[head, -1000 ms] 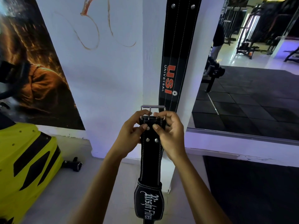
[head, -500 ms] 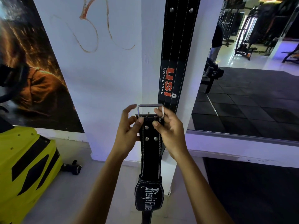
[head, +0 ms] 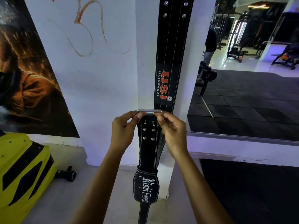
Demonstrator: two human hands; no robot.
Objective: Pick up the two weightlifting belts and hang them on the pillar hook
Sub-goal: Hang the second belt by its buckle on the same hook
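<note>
A black belt marked USI Universal (head: 169, 62) hangs flat against the white pillar (head: 145, 46); its top runs out of view, so the hook is hidden. In front of it I hold a second black belt (head: 148, 152) with white script lettering, and it hangs down between my arms. My left hand (head: 124, 131) pinches the left end of its silver buckle (head: 149, 111). The buckle's right end sits between the fingers of my right hand (head: 174, 135). The buckle lies level, tilted flat toward the pillar.
A yellow machine housing (head: 21, 175) stands at the lower left, with a black dumbbell handle (head: 66, 173) on the floor beside it. A wall poster (head: 29, 78) fills the left. A mirror (head: 242, 78) on the right shows gym machines and a person's back. A dark mat (head: 258, 191) covers the right floor.
Both hands have shifted from the belt's strap up to the ends of the buckle. The buckle has tipped from upright to lying flat, and the belt has risen slightly.
</note>
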